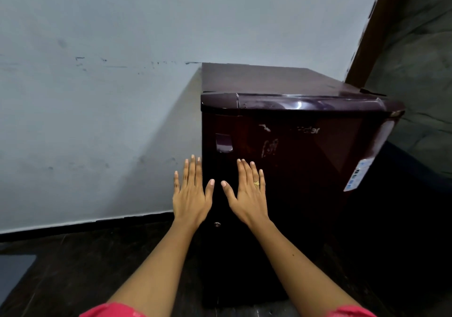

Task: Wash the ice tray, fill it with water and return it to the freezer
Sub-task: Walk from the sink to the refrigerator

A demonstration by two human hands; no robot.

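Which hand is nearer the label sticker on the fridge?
Right. The right hand is left of the sticker, before the door; the left hand is farther left, at the door's opposite edge.

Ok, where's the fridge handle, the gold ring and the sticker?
fridge handle (223, 143): head view, middle of its recessed grip.
gold ring (256, 183): head view, its top, on the right hand (249, 199).
sticker (359, 175): head view, middle of the pale label.
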